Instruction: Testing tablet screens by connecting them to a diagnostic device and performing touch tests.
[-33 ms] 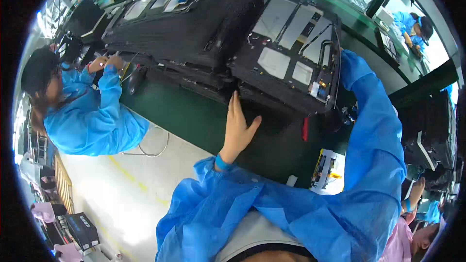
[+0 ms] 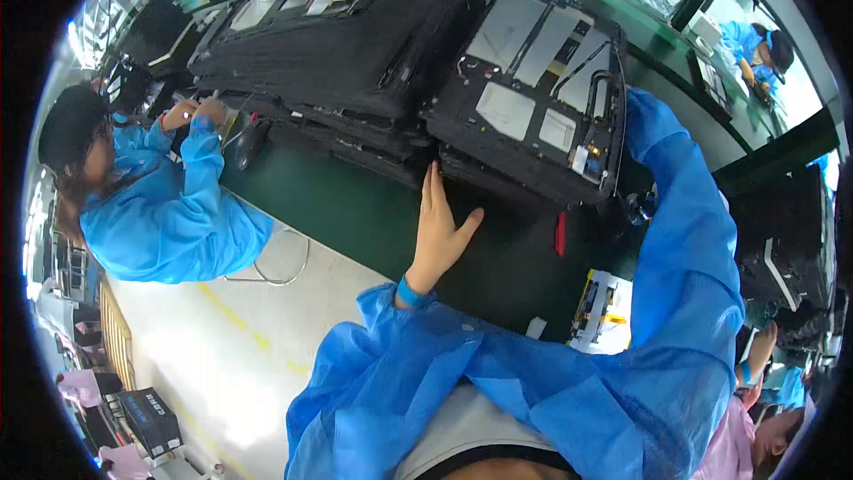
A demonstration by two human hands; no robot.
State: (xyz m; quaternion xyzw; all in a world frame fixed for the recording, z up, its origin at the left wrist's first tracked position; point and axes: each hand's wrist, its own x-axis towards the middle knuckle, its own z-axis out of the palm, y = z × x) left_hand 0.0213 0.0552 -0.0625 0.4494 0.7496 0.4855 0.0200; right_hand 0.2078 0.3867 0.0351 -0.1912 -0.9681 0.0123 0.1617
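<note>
Before me stands a stack of black, flat tray-like panels (image 2: 506,156). The top one carries silver-white rectangles, black cables and small gold and white connectors. My left hand (image 2: 438,227) is upright at its near left corner, fingers stretched and thumb apart. Its fingertips reach the stack's lower side, holding nothing; whether they press on it I cannot tell. My right arm in its blue sleeve (image 2: 689,222) reaches along the stack's right side. The stack's edge and the cuff hide my right hand, so its fingers do not show.
A taller stack of black panels (image 2: 338,62) stands left of mine. On the green table (image 2: 329,200) lie a red tool (image 2: 560,233) and a white-and-yellow part (image 2: 604,311). A co-worker in blue (image 2: 169,213) sits left; more black stacks (image 2: 782,240) stand right.
The top panel of the stack sits very slightly farther right and away from me. My left hand has shifted a little to the right with its fingers still stretched.
</note>
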